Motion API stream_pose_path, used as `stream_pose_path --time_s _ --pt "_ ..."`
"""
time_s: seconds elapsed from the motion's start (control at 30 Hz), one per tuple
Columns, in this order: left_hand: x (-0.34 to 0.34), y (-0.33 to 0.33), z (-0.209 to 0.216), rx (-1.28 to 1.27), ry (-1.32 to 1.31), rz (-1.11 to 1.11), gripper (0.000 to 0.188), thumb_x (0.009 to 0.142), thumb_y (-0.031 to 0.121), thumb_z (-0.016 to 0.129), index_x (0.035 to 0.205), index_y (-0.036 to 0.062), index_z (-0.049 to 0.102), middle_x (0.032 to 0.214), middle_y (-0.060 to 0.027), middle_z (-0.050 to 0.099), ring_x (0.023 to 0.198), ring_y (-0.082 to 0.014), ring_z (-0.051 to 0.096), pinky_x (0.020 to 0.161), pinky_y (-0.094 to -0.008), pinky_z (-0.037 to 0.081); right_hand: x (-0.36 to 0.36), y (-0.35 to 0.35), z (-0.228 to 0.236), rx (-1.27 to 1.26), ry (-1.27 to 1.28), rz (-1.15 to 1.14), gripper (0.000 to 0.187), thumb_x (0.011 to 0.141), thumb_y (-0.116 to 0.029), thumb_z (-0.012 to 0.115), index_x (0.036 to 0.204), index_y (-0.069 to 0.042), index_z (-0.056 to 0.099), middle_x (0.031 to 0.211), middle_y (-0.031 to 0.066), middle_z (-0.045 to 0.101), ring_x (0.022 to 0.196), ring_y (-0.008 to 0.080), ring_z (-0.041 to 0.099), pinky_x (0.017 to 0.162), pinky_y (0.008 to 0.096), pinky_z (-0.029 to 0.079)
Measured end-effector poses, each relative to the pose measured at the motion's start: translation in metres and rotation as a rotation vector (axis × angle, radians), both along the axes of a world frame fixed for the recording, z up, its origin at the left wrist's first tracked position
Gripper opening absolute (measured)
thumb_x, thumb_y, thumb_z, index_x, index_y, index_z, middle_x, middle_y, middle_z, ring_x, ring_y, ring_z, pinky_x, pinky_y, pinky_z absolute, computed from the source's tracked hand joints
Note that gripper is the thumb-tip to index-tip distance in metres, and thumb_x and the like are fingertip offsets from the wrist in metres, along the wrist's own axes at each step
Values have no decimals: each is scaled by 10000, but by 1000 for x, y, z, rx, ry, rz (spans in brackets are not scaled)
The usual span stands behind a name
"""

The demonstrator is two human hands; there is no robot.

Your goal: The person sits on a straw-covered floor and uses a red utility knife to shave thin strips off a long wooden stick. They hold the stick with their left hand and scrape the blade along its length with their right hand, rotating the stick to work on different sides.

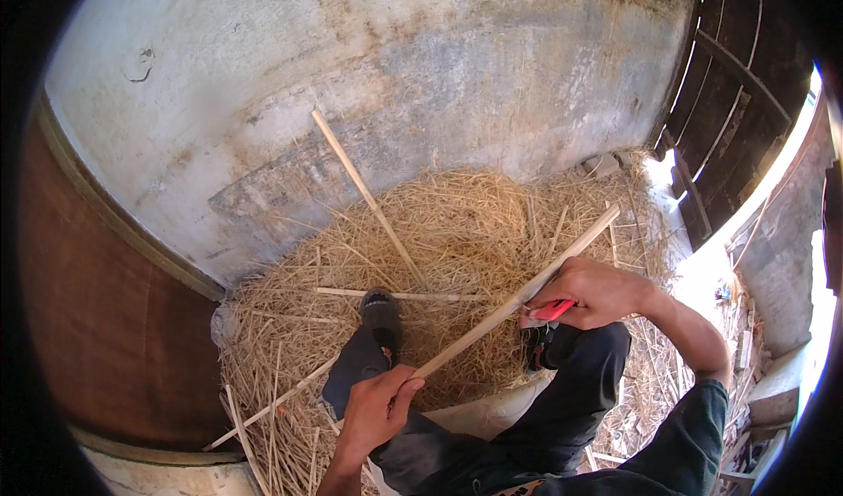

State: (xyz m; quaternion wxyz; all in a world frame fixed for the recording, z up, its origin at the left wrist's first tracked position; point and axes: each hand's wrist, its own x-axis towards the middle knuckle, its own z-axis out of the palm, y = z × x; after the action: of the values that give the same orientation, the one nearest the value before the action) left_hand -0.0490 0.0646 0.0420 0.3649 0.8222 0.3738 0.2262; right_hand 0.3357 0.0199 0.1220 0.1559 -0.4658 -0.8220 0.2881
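Note:
A long pale strip of bamboo or wood slants across my lap, its far end up to the right. My left hand is closed on the near end of this strip. In my right hand, the fingers are wrapped around a red-handled tool, likely a knife. That hand is up against the strip toward its far end. The tool's working end is mostly hidden by the strip and my fingers, so I cannot tell how it meets the wood.
Straw and shavings cover the floor around my shoes. Another pale strip leans against the stained wall. Thin strips lie at lower left, beside a brown panel. Dark slatted boards stand at far right.

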Motion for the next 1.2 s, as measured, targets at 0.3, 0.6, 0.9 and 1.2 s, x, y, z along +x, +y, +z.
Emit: stream_pose_path --time_s 0.3,0.6,0.9,1.2 --pt "-7 2 -2 -26 -81 -73 164 1079 160 675 1107 11 737 645 -123 603 501 -186 531 501 -345 395 10 14 6 -203 97 143 191 1032 -98 650 1151 -48 792 1040 153 796 956 303 756 835 415 556" --pt "-16 7 4 -52 65 -20 123 1053 161 707 1054 39 714 711 -201 614 613 -406 637 556 -440 474 20 21 7 -509 122 354 260 1129 -191 582 1149 -51 800 1081 110 816 1002 252 775 871 377 574" --pt "-18 7 2 -62 28 32 152 1058 177 707 1052 25 710 760 -191 687 648 -391 693 576 -428 518 8 13 8 -418 -37 -18 400 1110 -412 618 1227 -69 788 882 116 773 851 257 748 801 394 561" --pt "-8 -5 2 46 43 101 132 1051 161 709 1062 29 715 742 -172 664 599 -319 645 559 -398 490 -30 4 -21 -163 208 -510 348 1074 -360 694 1152 -34 789 895 124 795 843 205 781 753 370 591"
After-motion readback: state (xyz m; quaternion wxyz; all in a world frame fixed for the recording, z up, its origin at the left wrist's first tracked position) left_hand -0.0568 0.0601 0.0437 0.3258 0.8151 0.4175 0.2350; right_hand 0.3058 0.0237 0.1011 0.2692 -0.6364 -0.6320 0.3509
